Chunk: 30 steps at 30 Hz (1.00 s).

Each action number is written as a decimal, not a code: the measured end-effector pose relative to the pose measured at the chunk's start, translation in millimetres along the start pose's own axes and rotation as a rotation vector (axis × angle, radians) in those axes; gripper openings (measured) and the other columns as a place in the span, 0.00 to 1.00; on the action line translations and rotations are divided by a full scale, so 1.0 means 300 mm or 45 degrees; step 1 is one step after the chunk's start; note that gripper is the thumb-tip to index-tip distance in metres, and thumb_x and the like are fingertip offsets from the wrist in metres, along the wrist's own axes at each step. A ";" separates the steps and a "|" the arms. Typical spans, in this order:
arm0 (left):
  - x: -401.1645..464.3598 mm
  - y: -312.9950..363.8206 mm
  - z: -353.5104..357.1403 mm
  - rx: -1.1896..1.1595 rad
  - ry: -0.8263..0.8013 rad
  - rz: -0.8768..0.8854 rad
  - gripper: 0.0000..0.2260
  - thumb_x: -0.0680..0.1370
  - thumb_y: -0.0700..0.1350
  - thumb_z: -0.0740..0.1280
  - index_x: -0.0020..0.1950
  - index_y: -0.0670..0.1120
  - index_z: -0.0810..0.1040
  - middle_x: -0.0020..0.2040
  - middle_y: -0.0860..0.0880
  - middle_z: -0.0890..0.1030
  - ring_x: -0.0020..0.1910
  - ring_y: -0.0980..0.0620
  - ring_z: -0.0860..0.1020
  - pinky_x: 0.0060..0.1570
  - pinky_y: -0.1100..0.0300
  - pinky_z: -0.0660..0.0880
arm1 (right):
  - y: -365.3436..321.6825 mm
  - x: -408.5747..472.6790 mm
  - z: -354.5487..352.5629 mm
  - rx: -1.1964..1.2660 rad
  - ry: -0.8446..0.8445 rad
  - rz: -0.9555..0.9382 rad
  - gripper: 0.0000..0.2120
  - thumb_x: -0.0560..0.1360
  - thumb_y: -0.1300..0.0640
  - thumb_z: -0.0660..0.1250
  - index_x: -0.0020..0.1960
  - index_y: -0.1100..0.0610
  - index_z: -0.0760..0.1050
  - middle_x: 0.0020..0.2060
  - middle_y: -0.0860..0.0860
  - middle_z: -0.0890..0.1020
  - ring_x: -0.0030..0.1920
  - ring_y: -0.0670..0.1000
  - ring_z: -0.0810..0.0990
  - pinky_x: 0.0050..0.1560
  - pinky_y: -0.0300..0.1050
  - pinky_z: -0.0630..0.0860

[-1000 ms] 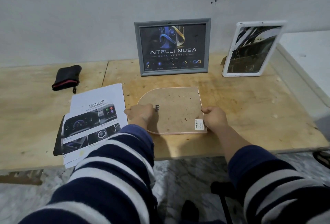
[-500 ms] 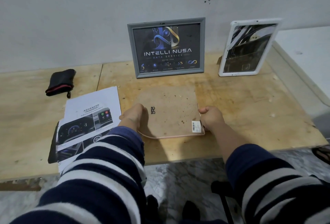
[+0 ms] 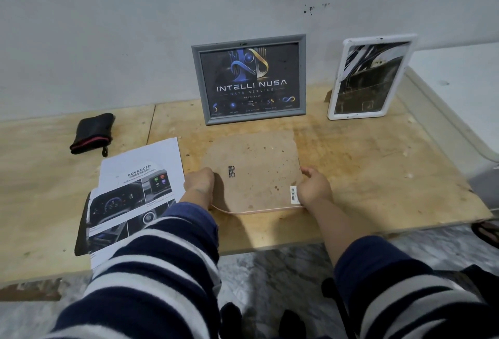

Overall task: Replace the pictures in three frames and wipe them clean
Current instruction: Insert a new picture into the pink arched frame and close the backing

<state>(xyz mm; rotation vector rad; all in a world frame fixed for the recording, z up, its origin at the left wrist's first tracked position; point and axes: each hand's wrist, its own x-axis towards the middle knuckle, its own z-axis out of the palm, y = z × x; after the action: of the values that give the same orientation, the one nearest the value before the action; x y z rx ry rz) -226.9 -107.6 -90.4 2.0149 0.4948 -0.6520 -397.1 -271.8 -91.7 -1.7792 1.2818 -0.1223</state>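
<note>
Scuffed grey wall – plywood table – marbled floor.

1. Both arms reach forward from the bottom of the frame toward its centre, each in a navy-and-white striped sleeve.
2. The left hand sits left of centre, back of the hand up, fingers curled down over the edge of what it grips.
3. The right hand sits right of centre, fingers curled inward in a grip, thumb side up.
4. The right sleeve is pushed up, leaving the forearm bare.
</note>
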 end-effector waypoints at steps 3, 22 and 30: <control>-0.058 0.017 -0.012 0.007 0.053 0.021 0.20 0.75 0.43 0.61 0.66 0.40 0.69 0.62 0.39 0.75 0.60 0.36 0.73 0.62 0.42 0.71 | -0.011 0.004 0.005 0.038 0.017 -0.025 0.21 0.75 0.64 0.61 0.66 0.54 0.74 0.59 0.53 0.79 0.53 0.57 0.79 0.51 0.50 0.80; -0.379 0.110 0.397 0.677 -0.119 0.597 0.19 0.78 0.42 0.59 0.68 0.42 0.69 0.67 0.42 0.70 0.67 0.41 0.67 0.64 0.50 0.65 | 0.173 0.063 -0.389 0.311 0.507 0.391 0.19 0.77 0.67 0.56 0.63 0.59 0.77 0.56 0.58 0.80 0.54 0.60 0.79 0.58 0.55 0.78; -0.488 0.019 0.577 1.053 -0.200 0.808 0.18 0.78 0.46 0.62 0.66 0.44 0.68 0.65 0.43 0.70 0.63 0.42 0.70 0.62 0.48 0.67 | 0.309 0.078 -0.531 -0.058 0.522 0.491 0.22 0.79 0.59 0.57 0.73 0.54 0.66 0.67 0.58 0.66 0.65 0.62 0.65 0.65 0.54 0.65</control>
<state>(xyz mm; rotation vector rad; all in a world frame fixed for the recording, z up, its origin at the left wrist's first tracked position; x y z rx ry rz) -380.5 -273.2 -69.3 2.6472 -0.6064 -0.6510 -538.6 -391.0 -74.2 -1.5576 1.9122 -0.2490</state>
